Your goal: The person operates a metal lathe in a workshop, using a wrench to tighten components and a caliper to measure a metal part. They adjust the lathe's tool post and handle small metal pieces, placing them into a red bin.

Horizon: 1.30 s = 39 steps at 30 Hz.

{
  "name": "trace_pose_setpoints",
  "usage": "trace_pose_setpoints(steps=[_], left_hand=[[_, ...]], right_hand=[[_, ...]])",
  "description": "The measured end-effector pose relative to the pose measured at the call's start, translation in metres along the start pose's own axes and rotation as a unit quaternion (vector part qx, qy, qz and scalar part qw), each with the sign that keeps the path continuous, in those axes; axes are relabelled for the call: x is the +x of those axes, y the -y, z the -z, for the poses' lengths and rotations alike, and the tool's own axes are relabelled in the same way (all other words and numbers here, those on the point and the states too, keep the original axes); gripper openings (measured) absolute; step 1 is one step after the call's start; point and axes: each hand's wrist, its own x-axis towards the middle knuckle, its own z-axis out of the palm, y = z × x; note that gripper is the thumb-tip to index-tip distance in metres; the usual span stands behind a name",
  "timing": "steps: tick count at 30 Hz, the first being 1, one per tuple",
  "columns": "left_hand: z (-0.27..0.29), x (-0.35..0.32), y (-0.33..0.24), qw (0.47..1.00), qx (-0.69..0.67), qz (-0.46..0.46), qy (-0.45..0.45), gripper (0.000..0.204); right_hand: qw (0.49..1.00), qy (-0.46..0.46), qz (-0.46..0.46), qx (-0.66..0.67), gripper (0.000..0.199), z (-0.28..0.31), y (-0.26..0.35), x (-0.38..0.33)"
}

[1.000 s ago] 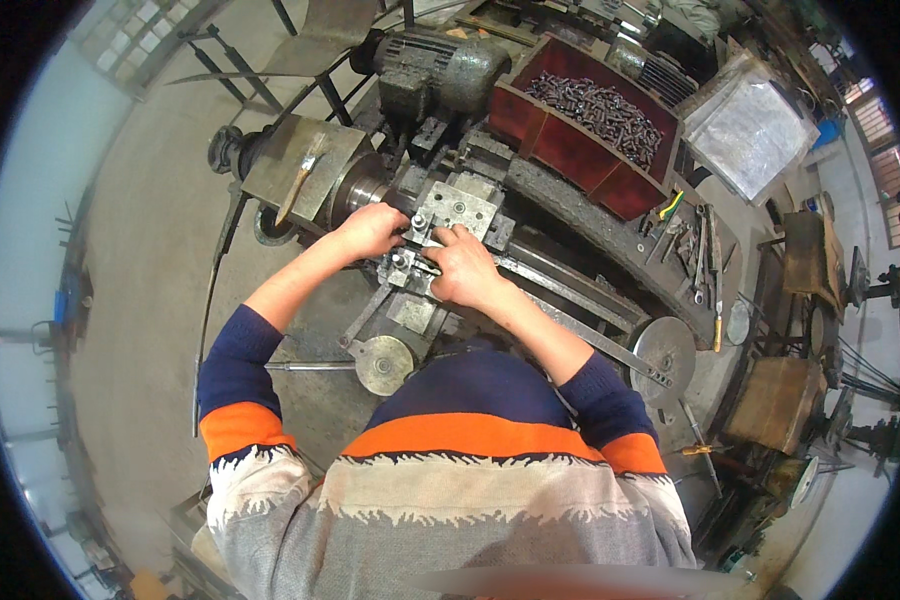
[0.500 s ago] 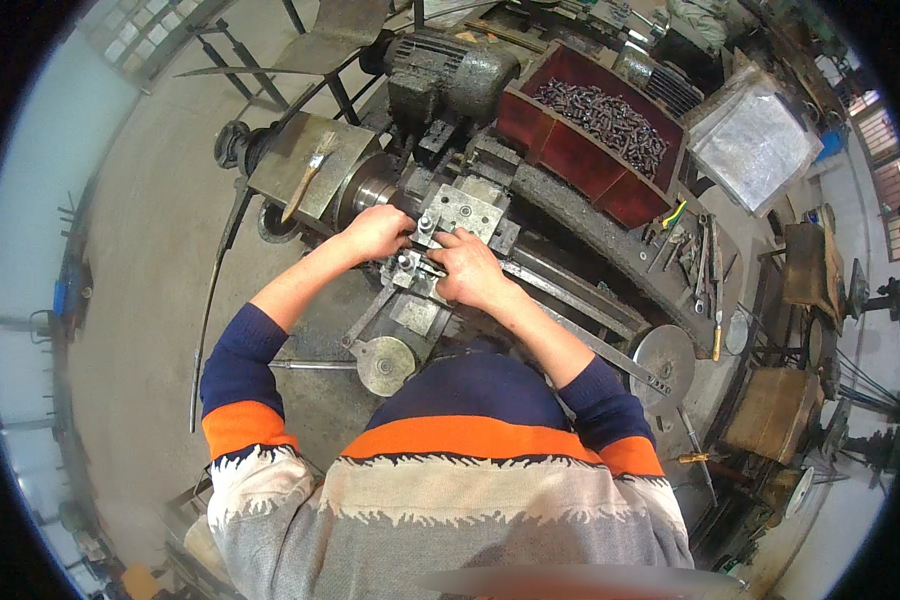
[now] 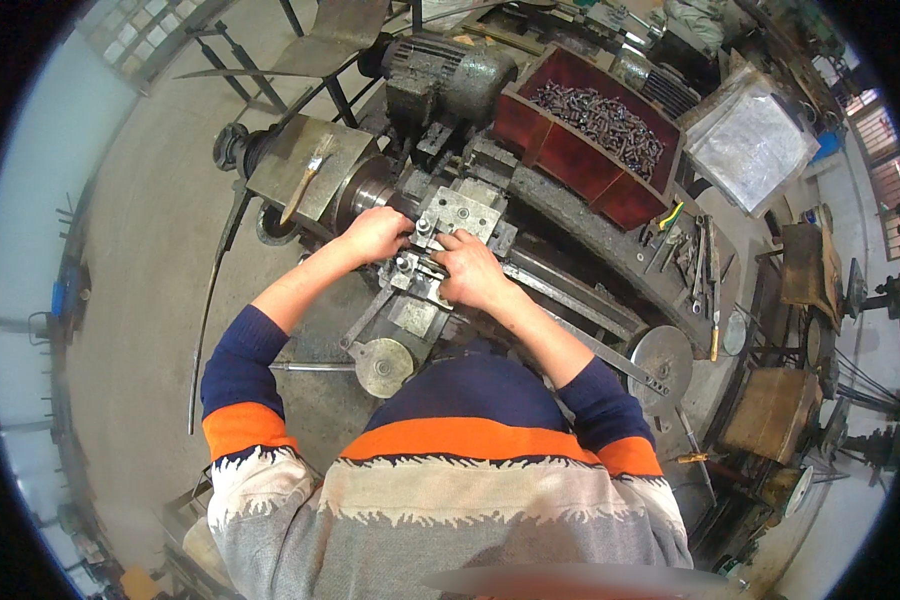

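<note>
Both of my hands are at the tool post [image 3: 460, 213] of a small metal lathe. My left hand [image 3: 378, 235] is closed, its fingertips pressed together between the chuck [image 3: 367, 190] and the post's near side; what they pinch is hidden. My right hand [image 3: 470, 270] has its fingers bent over the post's near edge, close to the upright clamp bolts [image 3: 404, 265]. Whatever lies under those fingers is too small to make out. Below the hands sits the cross slide with a round handwheel [image 3: 384, 367].
A wooden-handled brush [image 3: 305, 187] lies on the headstock [image 3: 288, 165]. Behind the bed stands a red bin [image 3: 580, 180] heaped with small metal parts, beside a motor [image 3: 450, 75]. Wrenches [image 3: 700, 265] and other hand tools lie at the right, near a round metal disc [image 3: 662, 362].
Both hands stay at the tool post, with only a very slight shift of the right fingers. Nothing else has visibly moved.
</note>
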Motion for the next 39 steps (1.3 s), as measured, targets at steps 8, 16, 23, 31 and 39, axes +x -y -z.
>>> trace_pose_setpoints(steps=[8,16,23,31,39], left_hand=[[0.001,-0.001,0.0,1.0,0.008,-0.008,-0.003,0.016],[0.006,0.002,0.0,1.0,-0.018,-0.012,0.023,0.017],[-0.002,0.004,0.007,1.0,-0.018,-0.017,0.01,0.016],[-0.004,0.003,0.007,1.0,-0.009,-0.015,0.004,0.015],[0.002,0.002,0.001,1.0,-0.009,-0.011,0.007,0.015]], right_hand=[[1.0,-0.016,-0.009,0.002,0.041,-0.003,0.001,-0.002],[1.0,-0.01,-0.013,0.011,0.04,-0.002,0.0,-0.002],[1.0,-0.007,-0.013,0.015,0.039,-0.006,-0.002,-0.002],[1.0,-0.002,-0.02,0.011,0.04,-0.005,-0.001,-0.002],[1.0,-0.009,-0.017,0.012,0.043,-0.002,-0.001,-0.005]])
